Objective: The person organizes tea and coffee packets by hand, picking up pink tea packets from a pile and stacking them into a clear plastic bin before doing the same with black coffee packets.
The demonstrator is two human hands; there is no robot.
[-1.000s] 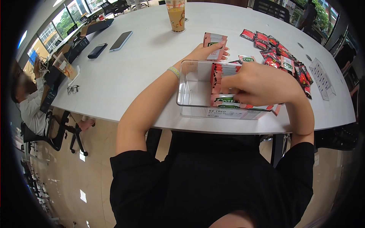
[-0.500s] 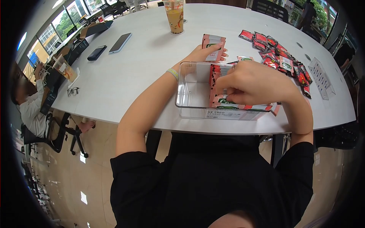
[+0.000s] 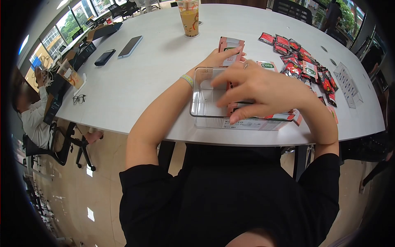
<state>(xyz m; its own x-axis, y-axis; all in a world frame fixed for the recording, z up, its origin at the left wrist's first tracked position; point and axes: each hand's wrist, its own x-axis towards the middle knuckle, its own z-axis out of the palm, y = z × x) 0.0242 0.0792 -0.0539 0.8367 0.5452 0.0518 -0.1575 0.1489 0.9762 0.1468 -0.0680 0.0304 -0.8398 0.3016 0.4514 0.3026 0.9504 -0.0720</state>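
Observation:
My left hand [image 3: 217,57] holds a pink-and-grey Cozy sachet [image 3: 230,46] upright just behind the far side of a clear plastic box [image 3: 205,116]. Over that box hovers my right hand [image 3: 263,88], its fingers spread and nothing in them. Pink sachets [image 3: 235,108] stand packed in the box's right part, largely hidden beneath my right hand. The box's left part shows bare plastic, and a printed label is on its near side. Another Cozy sachet [image 3: 266,66] lies on the table just beyond my right hand.
Red and black sachets [image 3: 291,61] lie in a loose pile at the right, near a clear sign holder [image 3: 349,84]. A drink cup [image 3: 189,20] stands at the back. A phone [image 3: 130,46], a dark case [image 3: 105,57] and glasses [image 3: 79,99] are on the left. Another person [image 3: 35,111] sits there.
My right hand has risen from the sachets in the box, shifted slightly left and spread its fingers. My left hand still holds its sachet in the same place.

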